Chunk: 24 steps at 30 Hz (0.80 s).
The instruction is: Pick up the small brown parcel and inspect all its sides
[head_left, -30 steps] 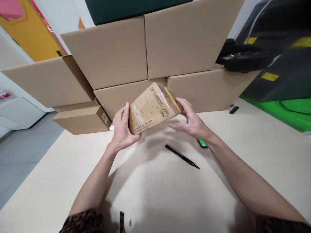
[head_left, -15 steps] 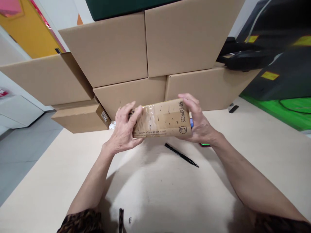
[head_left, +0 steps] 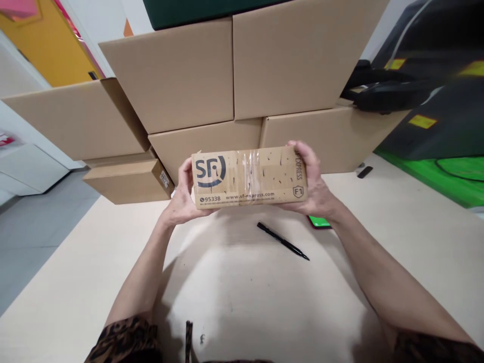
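Noted at the near edge: patterned sleeve (head_left: 124,340) of the left arm, pushed back from the forearm; beside it, short dark cord (head_left: 189,333) over the tabletop (head_left: 242,302). Logged farther in: black pen (head_left: 283,242), lying aslant, probably placed there for easy reach. Also logged: green-faced item (head_left: 319,221) with dark rim, partly hidden by the right wrist; type impossible to confirm.

Found beyond the pen, between both hands: small SF Express carton (head_left: 249,179), held nearly level, apparently off the tabletop, to judge from the shadow below. Pinched at one end by the left hand (head_left: 183,194), thumb under the lower edge. Pinched at the other by the right hand (head_left: 315,184), fingers over the upper corner, thumb beneath. Supported at both ends presumably for balance, leaving the printed long face unobstructed. Banded at mid-length with clear tape, likely to keep the flaps closed.

Recorded behind: small black item (head_left: 364,172) on the tabletop; large plain cartons (head_left: 287,60), stacked with joints offset, perhaps for stability; dark green item (head_left: 212,10) above them.
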Each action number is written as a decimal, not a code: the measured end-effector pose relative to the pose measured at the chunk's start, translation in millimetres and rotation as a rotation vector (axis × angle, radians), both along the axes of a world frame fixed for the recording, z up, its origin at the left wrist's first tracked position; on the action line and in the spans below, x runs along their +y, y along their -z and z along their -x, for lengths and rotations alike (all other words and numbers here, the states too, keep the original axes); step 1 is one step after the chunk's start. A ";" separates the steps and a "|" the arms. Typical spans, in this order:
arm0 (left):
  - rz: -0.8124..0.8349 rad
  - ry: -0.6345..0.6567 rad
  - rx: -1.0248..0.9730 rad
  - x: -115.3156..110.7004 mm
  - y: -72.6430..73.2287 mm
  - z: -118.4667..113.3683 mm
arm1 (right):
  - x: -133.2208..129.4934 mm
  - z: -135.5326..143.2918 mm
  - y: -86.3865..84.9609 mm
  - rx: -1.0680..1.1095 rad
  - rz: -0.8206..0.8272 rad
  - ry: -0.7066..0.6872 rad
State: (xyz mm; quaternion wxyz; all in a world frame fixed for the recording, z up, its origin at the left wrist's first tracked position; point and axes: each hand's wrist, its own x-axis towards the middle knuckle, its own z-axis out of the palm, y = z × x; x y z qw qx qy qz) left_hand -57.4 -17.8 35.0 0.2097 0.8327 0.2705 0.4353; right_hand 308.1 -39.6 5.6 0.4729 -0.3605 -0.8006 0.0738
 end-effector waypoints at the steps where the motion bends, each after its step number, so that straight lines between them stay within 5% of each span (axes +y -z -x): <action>1: -0.021 -0.006 -0.017 1.0 1.1 -0.2 | 3.0 -3.1 -0.3 -0.032 -0.044 -0.010; 9: -0.167 -0.055 0.039 -5.7 10.3 -13.5 | -8.1 13.0 -1.2 -0.403 -0.103 0.071; 16: -0.391 -0.124 0.240 -19.7 3.7 -22.7 | -15.7 35.9 2.2 -0.259 -0.269 0.061; 20: -0.317 -0.209 0.268 -9.9 -1.0 -5.9 | -6.0 23.8 2.7 -0.141 -0.296 0.034; 24: -0.089 -0.077 0.097 2.6 -0.6 13.1 | 0.4 18.6 9.9 0.038 -0.161 0.013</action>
